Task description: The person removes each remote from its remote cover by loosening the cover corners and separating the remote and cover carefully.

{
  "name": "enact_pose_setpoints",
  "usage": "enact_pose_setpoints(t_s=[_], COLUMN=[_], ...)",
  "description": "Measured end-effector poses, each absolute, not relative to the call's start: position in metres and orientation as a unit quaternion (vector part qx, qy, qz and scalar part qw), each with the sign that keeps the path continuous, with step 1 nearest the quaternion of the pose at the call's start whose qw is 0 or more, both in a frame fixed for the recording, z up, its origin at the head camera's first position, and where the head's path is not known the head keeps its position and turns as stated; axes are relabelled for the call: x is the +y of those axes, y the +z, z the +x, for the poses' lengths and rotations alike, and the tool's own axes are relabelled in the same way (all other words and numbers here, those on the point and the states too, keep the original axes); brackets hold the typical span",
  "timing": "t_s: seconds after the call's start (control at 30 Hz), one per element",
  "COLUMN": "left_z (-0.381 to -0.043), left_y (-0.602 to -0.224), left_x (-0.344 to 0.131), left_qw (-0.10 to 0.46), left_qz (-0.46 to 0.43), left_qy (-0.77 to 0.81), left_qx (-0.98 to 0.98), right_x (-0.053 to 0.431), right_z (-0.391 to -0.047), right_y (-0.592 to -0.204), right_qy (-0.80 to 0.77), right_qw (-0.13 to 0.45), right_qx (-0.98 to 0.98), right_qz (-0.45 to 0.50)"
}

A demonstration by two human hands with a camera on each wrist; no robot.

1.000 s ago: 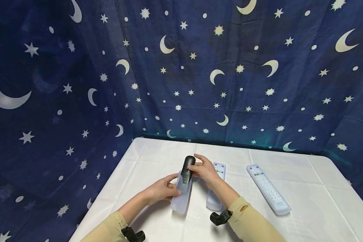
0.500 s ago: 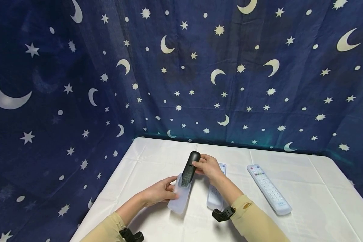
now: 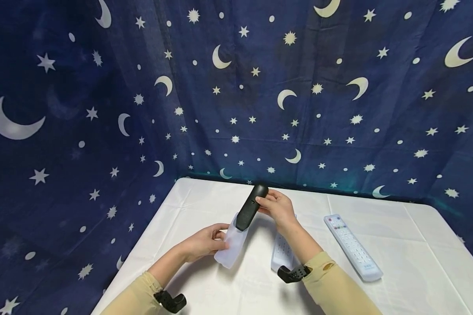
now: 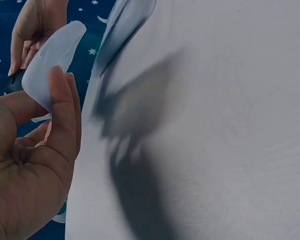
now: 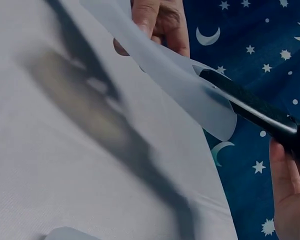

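Observation:
A black remote control (image 3: 252, 206), its back side up, is tilted with its lower end inside the mouth of a translucent silicone sleeve (image 3: 231, 246). My right hand (image 3: 277, 210) pinches the upper end of the remote between thumb and fingers. Lower and to the left, my left hand (image 3: 206, 243) grips the sleeve by its side edges. In the right wrist view the remote (image 5: 260, 110) enters the sleeve (image 5: 175, 75) only by its tip. The left wrist view shows the sleeve (image 4: 55, 62) between thumb and fingers, raised above the table.
A sleeved white remote (image 3: 280, 253) lies partly under my right forearm. Another sleeved remote (image 3: 354, 247) with colored buttons lies farther right on the white table (image 3: 410, 253). A dark blue curtain (image 3: 252, 100) with moons and stars hangs behind and on the left.
My right hand has moved up and to the right with the black remote, and much more of the remote now shows outside the sleeve. My left hand and the sleeve have risen slightly.

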State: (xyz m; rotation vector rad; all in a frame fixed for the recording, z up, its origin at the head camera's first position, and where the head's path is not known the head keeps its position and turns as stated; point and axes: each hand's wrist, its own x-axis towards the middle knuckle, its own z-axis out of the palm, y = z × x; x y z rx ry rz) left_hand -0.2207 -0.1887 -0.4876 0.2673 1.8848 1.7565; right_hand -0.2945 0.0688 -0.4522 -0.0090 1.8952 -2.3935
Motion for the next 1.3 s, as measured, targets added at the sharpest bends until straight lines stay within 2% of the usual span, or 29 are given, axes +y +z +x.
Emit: enact_pose_setpoints(t_s=[0.3, 0.5, 0.9, 1.3], left_z=[-0.216, -0.22, -0.228, -0.245], left_y=[-0.495, -0.501, -0.501, -0.509], left_x=[-0.205, -0.216, -0.226, -0.24], left_qw=[0.303, 0.292, 0.244, 0.198], left_qz=[0.101, 0.093, 0.056, 0.019], left_qy=[0.648, 0.671, 0.672, 0.644], left_qx=[0.691, 0.675, 0.697, 0.739], right_x=[0.092, 0.092, 0.069, 0.047], right_z=[-0.308, -0.306, -0.297, -0.277], right_y=[-0.449, -0.455, -0.46, -0.462], right_qy=[-0.8, -0.78, -0.701, -0.513], right_qw=[0.02, 0.032, 0.016, -0.07], right_qx=[0.597, 0.624, 0.711, 0.832], right_qz=[0.062, 0.041, -0.047, -0.198])
